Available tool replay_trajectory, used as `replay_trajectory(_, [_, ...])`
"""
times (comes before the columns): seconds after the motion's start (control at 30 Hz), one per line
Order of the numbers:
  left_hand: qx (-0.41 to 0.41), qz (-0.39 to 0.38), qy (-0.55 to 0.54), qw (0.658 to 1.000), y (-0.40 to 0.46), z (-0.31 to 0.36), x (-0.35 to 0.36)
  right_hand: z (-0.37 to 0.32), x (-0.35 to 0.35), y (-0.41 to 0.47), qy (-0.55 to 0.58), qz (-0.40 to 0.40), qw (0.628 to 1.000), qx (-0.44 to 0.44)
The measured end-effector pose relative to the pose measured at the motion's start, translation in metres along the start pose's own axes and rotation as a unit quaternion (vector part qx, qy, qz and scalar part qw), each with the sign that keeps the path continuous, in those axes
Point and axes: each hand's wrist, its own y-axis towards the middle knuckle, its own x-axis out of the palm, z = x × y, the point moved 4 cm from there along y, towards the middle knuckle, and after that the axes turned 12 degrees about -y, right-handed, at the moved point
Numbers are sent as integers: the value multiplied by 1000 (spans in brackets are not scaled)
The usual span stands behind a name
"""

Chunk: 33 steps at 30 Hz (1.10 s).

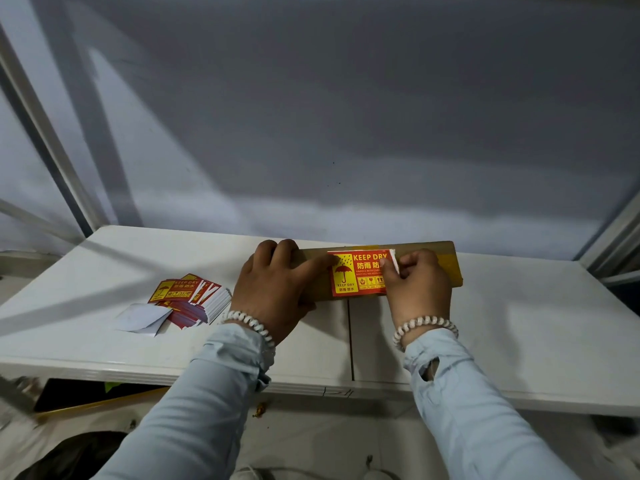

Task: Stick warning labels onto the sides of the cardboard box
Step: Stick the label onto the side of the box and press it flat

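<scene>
Brown cardboard, matt and a little rough, forms the long flat cardboard box (377,268) that lies across the far middle of the white surface (519,323). Yellow tape (448,268) covers its right end. On the side of the box that faces the camera sits a red and yellow "KEEP DRY" label (356,273), a glossy rectangle with an umbrella sign.

The left hand (277,289) grasps the left part of the box, fingers curled over its far edge, while the thumb stretches out and presses the left edge of the label. The right hand (415,285) pinches the white backing paper (394,263) at the right end of the label, where it seems to be peeling away.

To do this step well, I think the thumb should keep the stuck part fixed, and the backing should be pulled slowly to the right and low, close to the cardboard. Then the label can be smoothed from left to right, so that no air bubble or wrinkle stays under the thin film.

Left of the box, well apart, lies a loose stack of labels (194,299), fanned out, with a discarded backing sheet (143,318) just beside it, white and slightly curled.
</scene>
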Motion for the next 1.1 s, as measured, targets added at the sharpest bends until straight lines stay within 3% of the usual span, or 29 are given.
replay_trajectory(0.5, [-4, 3, -4, 1000, 0, 0, -1, 15, -5, -2, 34, 11, 999, 37])
replay_trajectory(0.63, [-4, 8, -2, 1000, 1, 0, -1, -9, -15, -21, -59, 116, 988, -80])
replay_trajectory(0.73, [-10, 15, 5, 1000, 1, 0, 0, -38, -1, -42, -76, 31, 970, -230])
replay_trajectory(0.83, [-12, 26, -8, 1000, 2, 0, 0, -54, 26, -66, -151, -116, 916, -353])
replay_trajectory(0.9, [-11, 24, -9, 1000, 1, 0, 0, -47, 40, -71, -187, -145, 901, -364])
replay_trajectory(1.1, [-13, 22, -15, 1000, 1, 1, 0, -17, 43, -54, -260, -119, 900, -329])
